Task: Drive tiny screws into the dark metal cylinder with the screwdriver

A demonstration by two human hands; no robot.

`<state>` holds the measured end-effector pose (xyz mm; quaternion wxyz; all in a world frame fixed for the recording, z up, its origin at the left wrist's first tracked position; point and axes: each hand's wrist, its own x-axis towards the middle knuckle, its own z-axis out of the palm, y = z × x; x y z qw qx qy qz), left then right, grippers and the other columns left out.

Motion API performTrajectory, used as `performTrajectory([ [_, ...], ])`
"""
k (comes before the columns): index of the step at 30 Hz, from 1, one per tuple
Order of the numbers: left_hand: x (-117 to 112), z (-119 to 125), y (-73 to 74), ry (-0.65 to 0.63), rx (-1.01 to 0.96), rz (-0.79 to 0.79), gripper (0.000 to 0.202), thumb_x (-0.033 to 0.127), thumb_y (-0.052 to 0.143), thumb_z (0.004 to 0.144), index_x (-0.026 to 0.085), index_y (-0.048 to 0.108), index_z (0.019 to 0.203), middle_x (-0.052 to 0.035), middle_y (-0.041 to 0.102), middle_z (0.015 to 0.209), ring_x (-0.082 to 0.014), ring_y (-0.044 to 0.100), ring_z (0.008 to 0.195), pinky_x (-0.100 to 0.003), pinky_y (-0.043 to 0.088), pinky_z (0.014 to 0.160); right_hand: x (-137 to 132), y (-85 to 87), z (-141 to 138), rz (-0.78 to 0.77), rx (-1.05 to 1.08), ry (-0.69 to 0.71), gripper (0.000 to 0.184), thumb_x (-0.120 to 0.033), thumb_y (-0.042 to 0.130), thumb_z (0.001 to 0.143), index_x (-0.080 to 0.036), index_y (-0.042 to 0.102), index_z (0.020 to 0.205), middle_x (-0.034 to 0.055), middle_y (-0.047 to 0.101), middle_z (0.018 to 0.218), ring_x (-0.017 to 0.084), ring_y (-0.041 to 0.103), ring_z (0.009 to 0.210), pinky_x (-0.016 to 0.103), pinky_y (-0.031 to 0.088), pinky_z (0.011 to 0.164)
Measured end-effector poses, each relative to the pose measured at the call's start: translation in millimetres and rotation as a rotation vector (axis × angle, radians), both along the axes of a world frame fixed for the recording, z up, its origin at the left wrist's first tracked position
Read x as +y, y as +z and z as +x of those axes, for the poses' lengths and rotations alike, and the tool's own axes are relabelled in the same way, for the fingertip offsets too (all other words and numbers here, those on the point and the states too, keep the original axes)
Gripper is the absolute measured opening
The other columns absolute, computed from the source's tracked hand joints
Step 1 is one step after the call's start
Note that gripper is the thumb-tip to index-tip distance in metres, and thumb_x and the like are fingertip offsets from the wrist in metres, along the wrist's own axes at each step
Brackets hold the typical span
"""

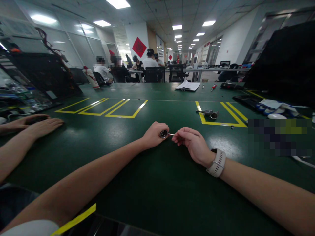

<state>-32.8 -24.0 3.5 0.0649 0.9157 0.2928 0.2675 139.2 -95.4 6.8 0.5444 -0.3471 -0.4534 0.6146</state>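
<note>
My left hand (154, 135) is closed round a small metal part with a dark round opening (163, 133) facing me. From it a thin metal rod (171, 134) sticks out to the right. The fingertips of my right hand (190, 141) are pinched together at the far end of that rod; what they hold there is mostly hidden. Both hands are just above the green table (157, 183). Farther off to the right lies a metal part with a shaft and a round cup-like end (210, 114), inside a yellow tape outline. A small metal piece (232, 127) sits near the tape's lower edge.
Another person's hands (44, 126) rest at the left. Yellow tape outlines (120, 116) mark the table. Toward the back are a clipboard with papers (188, 86), a red screwdriver (213, 87) and a white bottle (91, 78). Gloves (277, 107) lie right.
</note>
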Motion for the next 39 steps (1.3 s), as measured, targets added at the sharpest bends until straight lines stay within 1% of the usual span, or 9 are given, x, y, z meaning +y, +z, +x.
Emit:
performTrajectory([
  [2, -0.1, -0.5, 0.0, -0.006, 0.004, 0.01, 0.015, 0.025, 0.054, 0.078, 0.016, 0.05, 0.068, 0.0027, 0.053, 0.064, -0.0108, 0.051, 0.061, -0.027, 0.036, 0.07, -1.0, 0.9, -0.4, 0.002, -0.016, 0.006, 0.011, -0.025, 0.059, 0.073, -0.017, 0.062, 0.066, 0.002, 0.065, 0.069, 0.014, 0.055, 0.066, 0.029, 0.038, 0.062],
  [4, -0.2, -0.8, -0.1, -0.016, 0.016, 0.017, 0.016, 0.026, 0.053, 0.079, 0.015, 0.05, 0.067, 0.0024, 0.053, 0.064, -0.0107, 0.051, 0.061, -0.027, 0.036, 0.07, 0.2, 1.5, 0.5, -0.027, 0.001, 0.024, 0.012, -0.026, 0.059, 0.072, -0.017, 0.062, 0.064, 0.0027, 0.065, 0.069, 0.014, 0.055, 0.066, 0.029, 0.038, 0.063],
  [8, 0.5, -0.8, -0.5, -0.041, 0.064, 0.028, 0.019, 0.028, 0.049, 0.081, 0.016, 0.05, 0.067, 0.0017, 0.054, 0.064, -0.0111, 0.051, 0.062, -0.027, 0.036, 0.07, 5.9, 1.1, 4.0, -0.082, 0.052, 0.056, 0.015, -0.025, 0.058, 0.072, -0.015, 0.062, 0.061, 0.003, 0.064, 0.065, 0.013, 0.054, 0.062, 0.029, 0.038, 0.063],
  [11, 1.8, -1.0, -1.3, -0.023, 0.079, 0.021, 0.019, 0.03, 0.05, 0.082, 0.016, 0.052, 0.069, 0.0016, 0.055, 0.065, -0.0115, 0.052, 0.063, -0.028, 0.036, 0.071, 7.9, 0.2, 5.3, -0.077, 0.058, 0.056, 0.015, -0.024, 0.057, 0.072, -0.015, 0.063, 0.061, 0.0029, 0.063, 0.063, 0.014, 0.054, 0.061, 0.029, 0.038, 0.063],
  [21, 3.4, -1.2, -2.0, 0.025, 0.072, 0.018, 0.018, 0.03, 0.053, 0.08, 0.016, 0.052, 0.069, 0.0016, 0.055, 0.066, -0.0119, 0.052, 0.063, -0.027, 0.035, 0.069, 4.8, 0.3, 2.9, -0.025, 0.054, -0.021, 0.016, -0.023, 0.055, 0.069, -0.016, 0.061, 0.055, 0.0026, 0.061, 0.055, 0.013, 0.051, 0.053, 0.028, 0.035, 0.055],
  [27, 4.7, -0.1, -2.8, 0.057, 0.089, 0.019, 0.018, 0.029, 0.054, 0.079, 0.016, 0.051, 0.067, 0.0022, 0.054, 0.064, -0.0114, 0.05, 0.061, -0.027, 0.035, 0.066, 4.3, -1.0, 2.4, 0.009, 0.014, -0.064, 0.017, -0.022, 0.054, 0.068, -0.018, 0.059, 0.052, 0.0016, 0.059, 0.05, 0.013, 0.048, 0.049, 0.029, 0.033, 0.051],
  [32, 5.1, -0.3, -3.6, 0.081, 0.091, 0.017, 0.014, 0.027, 0.057, 0.077, 0.016, 0.052, 0.07, 0.0026, 0.055, 0.066, -0.0114, 0.051, 0.061, -0.027, 0.036, 0.067, 4.1, -3.3, 2.2, 0.04, -0.047, -0.104, 0.019, -0.022, 0.054, 0.068, -0.019, 0.057, 0.05, 0.0005, 0.057, 0.047, 0.013, 0.047, 0.047, 0.029, 0.032, 0.05],
  [39, 5.3, -0.2, -3.3, 0.078, 0.091, 0.017, 0.013, 0.026, 0.059, 0.077, 0.016, 0.052, 0.071, 0.0027, 0.055, 0.067, -0.012, 0.052, 0.063, -0.027, 0.036, 0.067, 4.9, -4.5, 3.0, 0.042, -0.106, -0.162, 0.021, -0.021, 0.053, 0.068, -0.019, 0.055, 0.048, -0.0007, 0.054, 0.044, 0.012, 0.046, 0.045, 0.029, 0.031, 0.05],
])
